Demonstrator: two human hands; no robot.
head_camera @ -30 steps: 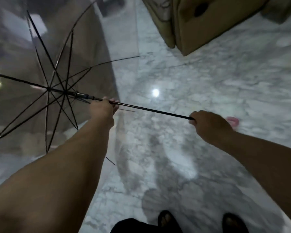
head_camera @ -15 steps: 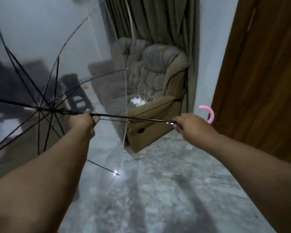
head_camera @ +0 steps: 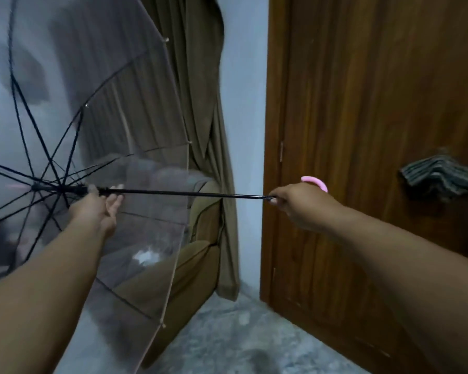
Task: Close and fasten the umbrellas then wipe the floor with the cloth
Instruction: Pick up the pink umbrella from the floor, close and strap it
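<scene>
A transparent umbrella (head_camera: 135,147) with black ribs is spread open on the left, its black shaft (head_camera: 189,194) lying level across the middle. My left hand (head_camera: 99,207) is at the runner near the rib hub, fingers loosely curled under the shaft. My right hand (head_camera: 299,203) grips the shaft's end next to the pink curved handle (head_camera: 315,182). A grey striped cloth (head_camera: 439,176) hangs on the wooden door at the right.
A brown wooden door (head_camera: 362,103) fills the right side. Olive curtains (head_camera: 197,90) hang in the middle before a pale wall strip. A tan armchair (head_camera: 197,255) stands behind the canopy. Grey marble floor (head_camera: 227,344) shows below.
The view has lifted from the floor to the door and curtains. The umbrella has been raised with it, still open, and the cloth on the door has come into sight.
</scene>
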